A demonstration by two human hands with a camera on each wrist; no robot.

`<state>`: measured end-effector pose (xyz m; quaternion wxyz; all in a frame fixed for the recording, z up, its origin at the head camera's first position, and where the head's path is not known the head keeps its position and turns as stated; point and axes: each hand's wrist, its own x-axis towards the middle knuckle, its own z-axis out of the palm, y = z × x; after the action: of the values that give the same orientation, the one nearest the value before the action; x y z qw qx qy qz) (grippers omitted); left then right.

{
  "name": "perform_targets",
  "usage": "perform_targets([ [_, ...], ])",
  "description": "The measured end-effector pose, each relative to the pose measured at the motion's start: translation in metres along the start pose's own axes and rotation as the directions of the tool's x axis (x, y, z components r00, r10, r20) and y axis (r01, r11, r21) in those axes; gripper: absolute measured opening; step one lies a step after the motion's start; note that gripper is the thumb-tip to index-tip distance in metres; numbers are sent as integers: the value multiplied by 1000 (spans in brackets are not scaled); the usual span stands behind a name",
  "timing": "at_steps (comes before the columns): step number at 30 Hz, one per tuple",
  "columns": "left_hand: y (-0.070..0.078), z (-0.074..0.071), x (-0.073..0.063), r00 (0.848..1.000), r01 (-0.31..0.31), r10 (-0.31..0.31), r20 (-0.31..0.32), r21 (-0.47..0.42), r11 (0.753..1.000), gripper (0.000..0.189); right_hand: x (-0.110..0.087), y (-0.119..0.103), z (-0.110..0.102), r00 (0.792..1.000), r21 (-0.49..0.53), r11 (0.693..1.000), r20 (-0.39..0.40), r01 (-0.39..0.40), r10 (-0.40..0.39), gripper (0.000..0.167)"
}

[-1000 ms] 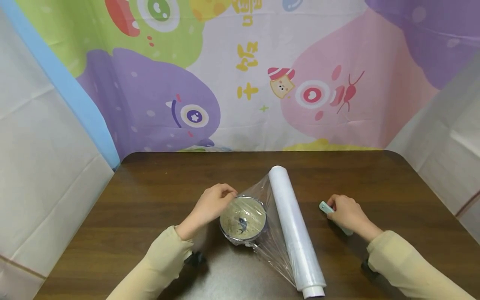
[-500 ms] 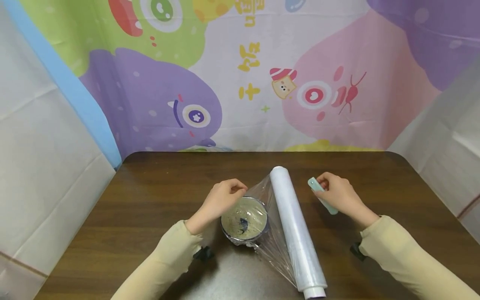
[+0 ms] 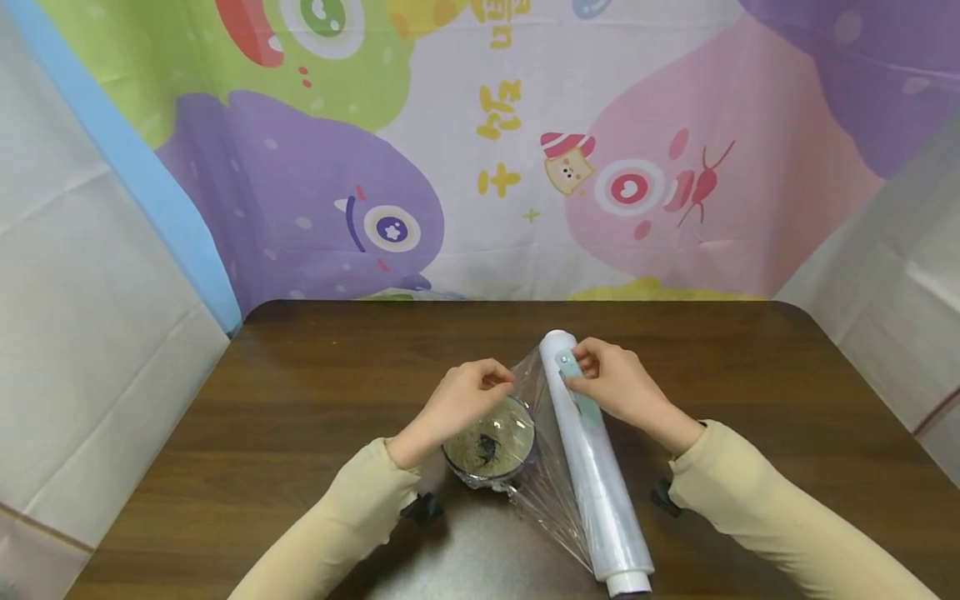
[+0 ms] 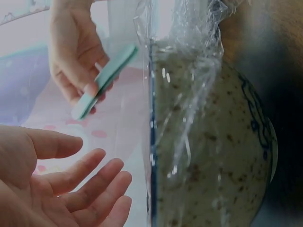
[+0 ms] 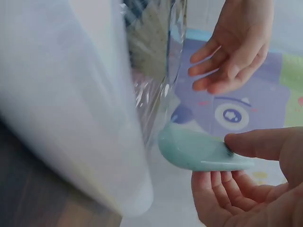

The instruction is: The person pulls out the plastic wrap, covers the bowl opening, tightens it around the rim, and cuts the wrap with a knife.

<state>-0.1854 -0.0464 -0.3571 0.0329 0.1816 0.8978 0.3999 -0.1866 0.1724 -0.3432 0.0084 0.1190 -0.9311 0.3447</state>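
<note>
A bowl (image 3: 480, 454) with a dark motif inside stands on the table, plastic wrap (image 3: 546, 492) stretched over its rim. The wrap runs right, to a long roll of plastic wrap (image 3: 603, 492). My left hand (image 3: 467, 402) hovers over the bowl's far rim; in the left wrist view its fingers (image 4: 102, 182) are loosely bent, with nothing between them. Between thumb and fingers, my right hand (image 3: 626, 387) pinches a mint-green box cutter (image 5: 194, 149) above the far part of the roll. In the right wrist view the thumb lies by a dark spot on the cutter.
The dark wooden table (image 3: 300, 433) ends at a cartoon-printed curtain (image 3: 480, 242). Pale sheets (image 3: 97, 292) hang at both sides. Black wrist mounts (image 3: 422, 508) show under the sleeves.
My right hand has moved left with the box cutter, from the table right of the roll to above it. My left hand has shifted slightly right over the bowl.
</note>
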Motion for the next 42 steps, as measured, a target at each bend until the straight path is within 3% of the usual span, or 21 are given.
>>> perform_targets([
  [11, 2, 6, 1, 1000, -1, 1, -1, -17, 1000, 14, 4, -22, 14, 1000, 140, 990, -9, -28, 30, 29],
  [18, 6, 7, 0, 1000, 18, -18, -4, -31, 999, 14, 4, -30, 18, 1000, 254, 967, 1, -20, 21, 28],
  [25, 7, 7, -1, 1000, -11, 10, -18, -42, 999, 11, 4, -32, 22, 999, 358, 933, 10, -33, 32, 27],
  [35, 7, 5, -4, 1000, -18, 20, 20, -105, 994, 12, 3, -33, 25, 999, 473, 880, 10, -36, 35, 23],
  [42, 7, 6, -4, 999, -41, 41, -8, -103, 994, 7, 2, -32, 26, 999, 540, 841, 28, -31, 19, 24],
])
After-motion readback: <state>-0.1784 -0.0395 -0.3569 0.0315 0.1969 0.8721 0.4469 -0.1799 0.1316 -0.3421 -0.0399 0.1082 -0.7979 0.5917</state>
